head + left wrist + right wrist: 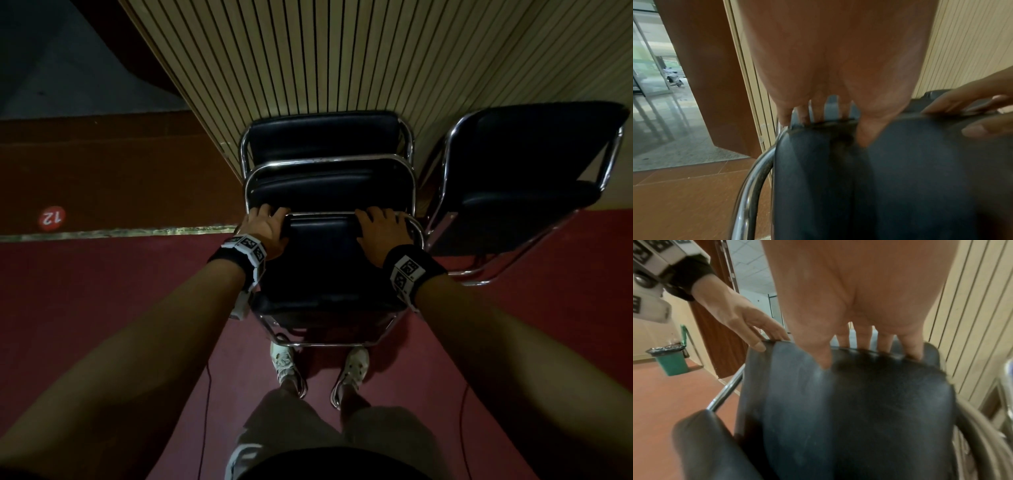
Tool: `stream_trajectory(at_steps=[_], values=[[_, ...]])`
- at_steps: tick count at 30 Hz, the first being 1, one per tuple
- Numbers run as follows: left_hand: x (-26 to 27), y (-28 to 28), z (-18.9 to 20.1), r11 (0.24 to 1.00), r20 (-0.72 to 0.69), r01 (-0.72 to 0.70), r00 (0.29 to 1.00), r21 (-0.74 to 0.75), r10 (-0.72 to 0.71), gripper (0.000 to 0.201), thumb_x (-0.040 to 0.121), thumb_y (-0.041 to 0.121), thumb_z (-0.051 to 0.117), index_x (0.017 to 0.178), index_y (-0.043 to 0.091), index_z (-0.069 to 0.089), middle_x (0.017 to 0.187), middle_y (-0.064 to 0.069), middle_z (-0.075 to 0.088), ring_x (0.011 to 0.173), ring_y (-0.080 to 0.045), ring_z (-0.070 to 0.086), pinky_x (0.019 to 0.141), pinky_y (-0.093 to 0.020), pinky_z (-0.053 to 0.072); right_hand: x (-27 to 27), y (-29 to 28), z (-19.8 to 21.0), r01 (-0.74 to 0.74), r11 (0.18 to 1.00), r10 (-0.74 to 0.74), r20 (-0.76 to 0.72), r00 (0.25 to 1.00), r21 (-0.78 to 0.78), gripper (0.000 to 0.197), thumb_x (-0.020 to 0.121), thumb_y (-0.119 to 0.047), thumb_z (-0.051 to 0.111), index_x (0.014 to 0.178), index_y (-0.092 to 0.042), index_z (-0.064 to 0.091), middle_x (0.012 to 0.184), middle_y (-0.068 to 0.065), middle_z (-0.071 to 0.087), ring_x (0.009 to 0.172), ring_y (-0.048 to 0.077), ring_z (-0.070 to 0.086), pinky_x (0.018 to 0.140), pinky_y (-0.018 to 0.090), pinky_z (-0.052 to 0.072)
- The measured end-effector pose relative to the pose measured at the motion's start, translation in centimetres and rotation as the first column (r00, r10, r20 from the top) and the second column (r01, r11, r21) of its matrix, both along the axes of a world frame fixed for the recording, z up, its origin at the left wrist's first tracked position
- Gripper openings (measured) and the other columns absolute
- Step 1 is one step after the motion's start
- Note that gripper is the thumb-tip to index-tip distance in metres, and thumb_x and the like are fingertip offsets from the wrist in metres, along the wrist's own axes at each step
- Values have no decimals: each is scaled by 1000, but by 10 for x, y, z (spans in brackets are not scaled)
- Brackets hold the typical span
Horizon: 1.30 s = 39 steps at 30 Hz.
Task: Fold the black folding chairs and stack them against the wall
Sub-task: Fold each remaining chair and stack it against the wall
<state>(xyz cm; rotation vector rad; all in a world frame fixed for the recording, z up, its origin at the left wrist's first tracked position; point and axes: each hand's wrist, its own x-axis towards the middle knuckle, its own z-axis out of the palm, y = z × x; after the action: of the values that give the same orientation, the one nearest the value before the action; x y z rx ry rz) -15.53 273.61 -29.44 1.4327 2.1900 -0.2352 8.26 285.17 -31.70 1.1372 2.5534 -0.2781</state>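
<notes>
A black padded chair [329, 270] with a chrome tube frame stands in front of me, facing the slatted wall [342, 51]. My left hand [269, 224] grips the left end of its backrest top, fingers over the far edge and thumb on the near face [865, 129]. My right hand [380, 226] grips the right end the same way [859, 313]. The backrest [849, 402] fills both wrist views. Two more black chairs [327, 161] are nested just beyond it against the wall.
Another black chair [531, 178] stands unfolded to the right, close to the nested ones. My feet in white shoes [286, 368] stand just behind the held chair on red floor. A brown door [701, 65] is at left, a green bin [671, 361] farther off.
</notes>
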Motion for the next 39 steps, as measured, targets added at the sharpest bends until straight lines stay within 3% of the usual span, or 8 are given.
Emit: stream_trajectory(at_steps=[9, 13, 17, 22, 25, 29, 35, 39], values=[[25, -2, 50, 998, 49, 59, 997, -3, -59, 57, 91, 37, 58, 145, 25, 44, 141, -15, 44, 130, -40, 42, 107, -55, 42, 11, -14, 51, 65, 993, -73, -76, 994, -98, 43, 98, -33, 51, 134, -9, 55, 136, 18, 51, 123, 40, 51, 100, 49, 48], [42, 3, 70, 979, 155, 184, 968, 84, -195, 35, 95, 23, 54, 129, 19, 62, 131, -10, 61, 120, -30, 57, 101, -33, 47, 27, -32, 85, 197, 967, -218, -128, 968, -159, 32, 97, -28, 46, 101, -5, 69, 108, 17, 68, 102, 37, 65, 87, 38, 52], [62, 4, 85, 955, 205, 254, 937, 152, -282, 28, 98, 21, 50, 118, 21, 69, 123, -6, 68, 112, -26, 63, 98, -33, 49, 40, -63, 107, 389, 905, -419, -206, 884, -170, 29, 99, -28, 45, 106, -12, 68, 111, 14, 67, 101, 35, 65, 82, 38, 49], [123, -23, 112, 789, 252, 541, 752, 292, -609, 27, 98, 20, 52, 115, 18, 73, 127, -5, 68, 117, -26, 62, 103, -35, 46, 77, -147, 137, 643, 735, -675, -316, 667, -213, 26, 97, -36, 46, 90, -20, 64, 97, 10, 70, 90, 34, 66, 72, 32, 45], [160, -44, 128, 726, 266, 607, 678, 323, -685, 25, 97, 18, 55, 111, 12, 75, 120, -9, 70, 112, -28, 63, 97, -35, 48, 97, -196, 163, 720, 653, -744, -375, 553, -234, 25, 93, -39, 43, 84, -24, 62, 91, 7, 72, 85, 30, 67, 77, 39, 55], [197, -65, 141, 707, 326, 634, 627, 313, -707, 22, 92, 20, 54, 99, 24, 75, 97, 1, 72, 94, -18, 67, 84, -25, 50, 126, -239, 182, 798, 566, -795, -390, 464, -204, 18, 91, -34, 47, 76, -30, 57, 91, 3, 73, 84, 27, 68, 81, 42, 58], [306, -126, 186, 465, 274, 798, 383, 384, -882, 19, 93, 23, 56, 92, 32, 73, 90, 10, 70, 87, -14, 68, 80, -27, 53, 220, -347, 222, 933, 338, -874, -406, 265, -119, 20, 94, -38, 43, 90, -30, 61, 94, 2, 72, 85, 26, 68, 80, 43, 59], [397, -215, 201, 237, 238, 886, 150, 399, -960, 20, 92, 26, 55, 87, 38, 69, 93, 9, 75, 86, -14, 71, 83, -34, 58, 284, -471, 230, 987, 127, -902, -425, 75, -95, 19, 95, -40, 45, 87, -31, 59, 94, 2, 71, 82, 26, 67, 78, 43, 60]])
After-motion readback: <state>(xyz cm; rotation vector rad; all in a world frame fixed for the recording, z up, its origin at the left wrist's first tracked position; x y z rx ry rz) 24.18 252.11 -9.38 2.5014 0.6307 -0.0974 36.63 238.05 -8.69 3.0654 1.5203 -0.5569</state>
